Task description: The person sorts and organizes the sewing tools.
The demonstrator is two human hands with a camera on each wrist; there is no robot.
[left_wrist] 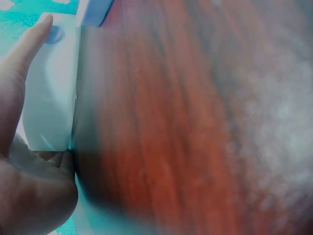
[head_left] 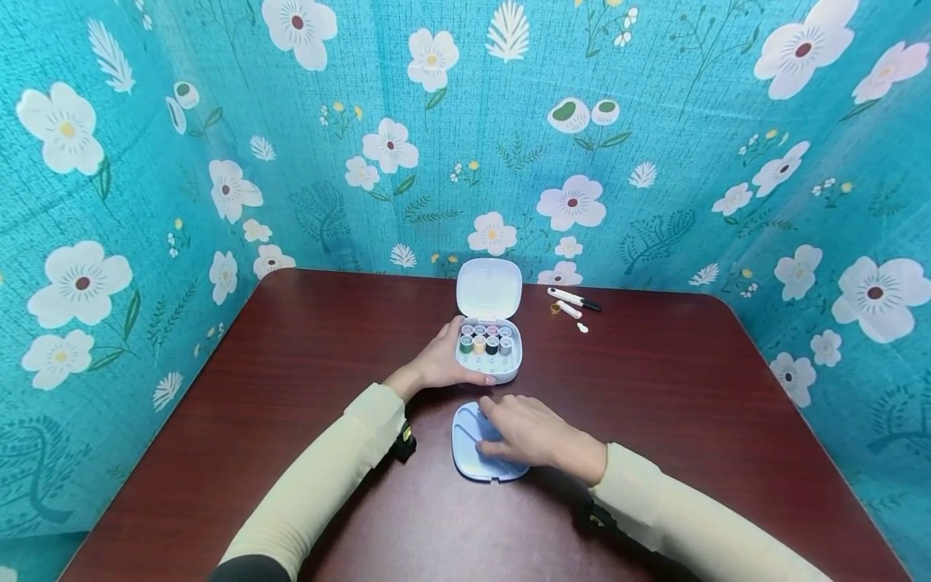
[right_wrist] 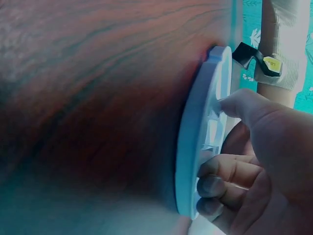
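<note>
A pale blue-white sewing box [head_left: 513, 368] stands on the table with its lid [head_left: 489, 288] raised; two rows of thread spools [head_left: 479, 345] fill its back part. My left hand [head_left: 444, 357] grips the box from its left, the thumb lying along the front wall [left_wrist: 51, 93]. Nearer to me, a light blue shallow tray [head_left: 473, 467] with raised dividers lies flat on the table. Over its right side is my right hand [head_left: 529, 432]. In the right wrist view its thumb is at the tray's inner side and several fingers bend into it; I cannot tell whether they pinch anything.
To the right of the box lie a white pen-like tool with a black end [head_left: 575, 299], a gold ring-shaped piece [head_left: 556, 309], a small white tool [head_left: 570, 310] and a little white flat piece [head_left: 583, 327]. A flowered blue curtain [head_left: 436, 162] hangs behind the table [head_left: 655, 388].
</note>
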